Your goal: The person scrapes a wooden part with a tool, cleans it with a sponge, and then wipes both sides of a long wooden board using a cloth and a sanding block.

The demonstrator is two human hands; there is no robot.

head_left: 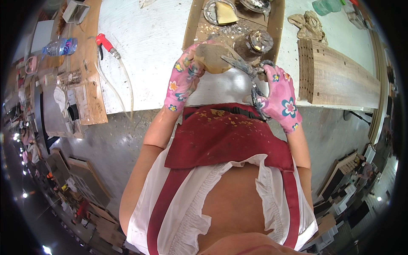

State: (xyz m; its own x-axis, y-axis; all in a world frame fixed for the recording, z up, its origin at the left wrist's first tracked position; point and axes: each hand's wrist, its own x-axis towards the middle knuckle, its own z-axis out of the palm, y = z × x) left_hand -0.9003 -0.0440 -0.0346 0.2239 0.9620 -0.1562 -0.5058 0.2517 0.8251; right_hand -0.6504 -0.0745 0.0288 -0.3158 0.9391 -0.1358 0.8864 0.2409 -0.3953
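Observation:
Both of my hands wear pink flowered gloves. My left hand grips a rounded tan lump, like a piece of wood, above the edge of the white table. My right hand is closed on the handles of large dark scissors, whose blades reach up and left onto the lump. Both hands hover over my dark red apron, which is sprinkled with yellow chips.
A wooden tray behind the lump holds a metal dish with a yellow wedge and a jar. A drilled wooden board lies at right, a red air gun with hose and a plastic bottle at left.

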